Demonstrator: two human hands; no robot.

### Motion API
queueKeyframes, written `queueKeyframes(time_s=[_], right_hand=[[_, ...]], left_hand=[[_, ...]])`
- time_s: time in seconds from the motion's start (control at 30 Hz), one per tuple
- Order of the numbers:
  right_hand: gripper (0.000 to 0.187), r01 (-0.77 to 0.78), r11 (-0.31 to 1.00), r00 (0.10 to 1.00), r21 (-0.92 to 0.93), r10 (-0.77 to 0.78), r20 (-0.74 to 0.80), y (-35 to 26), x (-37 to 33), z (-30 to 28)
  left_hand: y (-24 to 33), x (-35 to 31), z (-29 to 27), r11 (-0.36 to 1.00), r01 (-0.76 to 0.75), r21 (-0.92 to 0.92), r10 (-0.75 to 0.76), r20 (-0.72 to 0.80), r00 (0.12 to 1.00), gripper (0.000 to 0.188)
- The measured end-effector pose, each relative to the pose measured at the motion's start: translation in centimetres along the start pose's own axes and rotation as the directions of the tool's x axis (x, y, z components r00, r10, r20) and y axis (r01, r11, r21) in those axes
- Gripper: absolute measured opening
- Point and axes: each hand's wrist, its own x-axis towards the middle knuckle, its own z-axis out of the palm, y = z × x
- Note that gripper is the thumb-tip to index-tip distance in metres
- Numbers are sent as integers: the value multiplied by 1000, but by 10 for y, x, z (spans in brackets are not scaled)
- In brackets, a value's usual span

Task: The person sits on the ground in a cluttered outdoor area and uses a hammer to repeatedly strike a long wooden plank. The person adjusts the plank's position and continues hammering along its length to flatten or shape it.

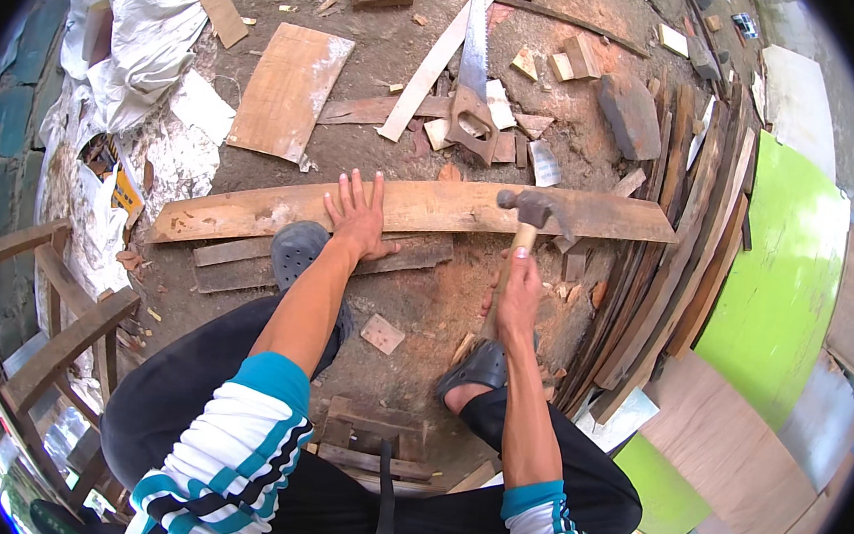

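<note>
A long wooden plank (432,205) lies crosswise in front of me, its left part over shorter dark boards (231,270). My left hand (358,223) is open, fingers spread, pressing on the plank left of its middle. Wrapped round the wooden handle of a claw hammer (530,211) is my right hand (515,299). The hammer's metal head overlaps the plank right of its middle in this view; whether it touches the wood I cannot tell. My left foot, in a grey clog (298,252), is up against the plank's near edge.
Farther off lie a handsaw (472,100), a square-cut board (290,91) and a grey stone block (629,117). Stacked long planks (664,256) and a green panel (789,255) line the right. A wooden frame (70,339) stands left, near white sheeting (131,13). Wood scraps litter the ground.
</note>
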Motion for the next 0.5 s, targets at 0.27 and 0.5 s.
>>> queueKeyframes(time_s=[0.27, 0.5], right_hand=[[49, 499, 766, 845, -404, -534, 31, 39, 9, 4], [42, 312, 891, 935, -331, -349, -59, -35, 5, 25]], left_hand=[[1, 1, 0, 1000, -6, -10, 5, -32, 999, 139], [-10, 0, 4, 1000, -12, -17, 11, -50, 999, 142]])
